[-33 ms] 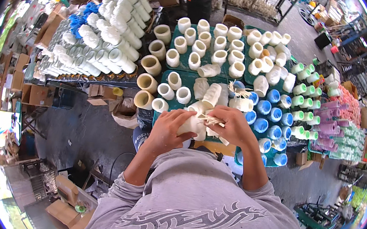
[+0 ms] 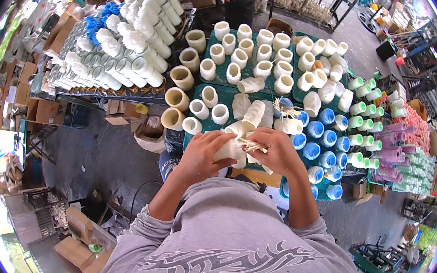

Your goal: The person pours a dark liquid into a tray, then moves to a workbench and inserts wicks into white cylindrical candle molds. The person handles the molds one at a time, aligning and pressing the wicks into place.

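Observation:
My left hand [image 2: 203, 153] is wrapped round a cream, wax-like cylinder [image 2: 231, 153], tilted near the table's front edge, just ahead of my body. Against its right side, my right hand [image 2: 273, 151] pinches a bundle of thin pale strands [image 2: 251, 146]. Just beyond the hands lie several more cream cylinders, one of them a leaning cylinder [image 2: 254, 113]. A second bundle of pale strands [image 2: 286, 110] rests on the pieces to the right. My fingers partly cover the held cylinder, so its far end is hard to make out.
Green trays [image 2: 218, 78] bear upright hollow cream cups. Blue-lined cups [image 2: 312, 150] stand to the right, with green cups [image 2: 358, 138] and purple pieces [image 2: 390, 153] farther along. Larger beige cylinders [image 2: 176, 99] line the left. White stacked cylinders [image 2: 145, 69] fill another table; cardboard boxes [image 2: 47, 113] sit below.

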Tool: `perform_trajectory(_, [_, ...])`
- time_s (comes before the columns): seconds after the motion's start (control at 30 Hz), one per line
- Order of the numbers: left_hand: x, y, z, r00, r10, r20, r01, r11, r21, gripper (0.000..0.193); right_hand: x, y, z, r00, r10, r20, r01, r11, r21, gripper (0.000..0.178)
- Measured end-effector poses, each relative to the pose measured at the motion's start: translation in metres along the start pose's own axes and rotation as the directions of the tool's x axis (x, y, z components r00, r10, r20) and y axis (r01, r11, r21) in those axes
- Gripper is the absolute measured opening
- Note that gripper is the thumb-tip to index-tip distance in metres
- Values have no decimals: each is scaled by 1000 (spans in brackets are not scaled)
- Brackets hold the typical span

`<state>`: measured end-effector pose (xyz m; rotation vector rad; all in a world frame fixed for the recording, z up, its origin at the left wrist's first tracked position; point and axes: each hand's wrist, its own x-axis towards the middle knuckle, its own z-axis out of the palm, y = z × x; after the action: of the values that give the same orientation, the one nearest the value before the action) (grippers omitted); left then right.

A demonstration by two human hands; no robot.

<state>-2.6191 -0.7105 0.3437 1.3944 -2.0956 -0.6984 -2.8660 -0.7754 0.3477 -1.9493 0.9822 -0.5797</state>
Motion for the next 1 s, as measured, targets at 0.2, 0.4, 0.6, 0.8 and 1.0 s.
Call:
perform_trajectory(0.2, [3,-8,9,999,0,-39,0,1000,-11,70,12,3,6,997,-77,22,79,995,-56,25])
perform_trajectory(0.4, [11,-18,27,620,-784,-32,188,187,-964,37,16,24,-6,893,209,-399,-109,959,260,19])
perform_trajectory(0.6, [5,-64,39,687,-584,433,-35,-622,-782,51,10,-34,32,913,-230,-336,193,971,-141,22])
perform_trajectory(0.8, [5,-61,49,775,-594,216,-80,-431,-899,53,31,-56,69,949,-191,-249,82,916,-392,17])
perform_trajectory(1.0, [12,-37,41,595,-785,170,-125,-300,-946,53,43,-35,83,933,-151,-325,37,943,-331,14])
